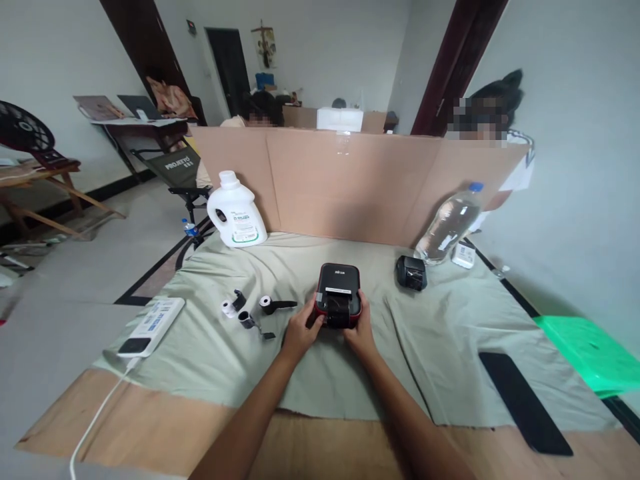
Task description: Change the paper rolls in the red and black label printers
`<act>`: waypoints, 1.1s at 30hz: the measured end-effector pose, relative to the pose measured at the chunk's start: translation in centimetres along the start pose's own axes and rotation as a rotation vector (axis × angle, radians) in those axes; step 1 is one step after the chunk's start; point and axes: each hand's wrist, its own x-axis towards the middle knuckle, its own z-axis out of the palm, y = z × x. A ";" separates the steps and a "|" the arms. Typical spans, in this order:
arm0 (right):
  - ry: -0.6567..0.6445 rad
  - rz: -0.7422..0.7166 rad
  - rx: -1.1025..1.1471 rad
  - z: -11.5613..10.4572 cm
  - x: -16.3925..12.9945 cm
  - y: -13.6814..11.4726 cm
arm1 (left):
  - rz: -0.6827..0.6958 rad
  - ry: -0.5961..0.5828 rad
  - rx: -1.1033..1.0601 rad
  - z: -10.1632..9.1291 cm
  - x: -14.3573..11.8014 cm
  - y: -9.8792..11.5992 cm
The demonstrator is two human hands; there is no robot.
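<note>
Between my two hands is a small black label printer (340, 280) with red sides and a pale strip of paper showing at its slot. My left hand (301, 330) grips its left side and lower left corner, thumb toward the front. My right hand (361, 333) is wrapped round its right side. Whether the printer rests on the cloth or is slightly raised, I cannot tell. Left of it lie a small roll with a black tail (276, 305), a white roll (229, 307) and a dark-edged roll with a loose strip (246, 320).
A green cloth (200, 373) covers the wooden table. Around its edges are a power strip (153, 327), white jug (237, 213), black device (411, 273), leaning clear bottle (449, 223) and dark phone-like slab (523, 400). A cardboard screen (350, 183) stands behind; people sit beyond it.
</note>
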 end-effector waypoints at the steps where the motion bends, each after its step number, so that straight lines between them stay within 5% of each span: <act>1: -0.003 0.001 -0.002 0.0 0.0 0.0 | 0.001 0.000 -0.007 0.0 0.0 -0.1; 13: 0.000 0.035 -0.003 -0.1 0.1 -0.6 | 0.036 -0.052 -0.093 -0.6 -0.4 0.0; 33: 0.032 -0.032 -0.036 0.0 0.4 0.0 | 0.097 0.024 -0.074 -0.2 0.1 -0.5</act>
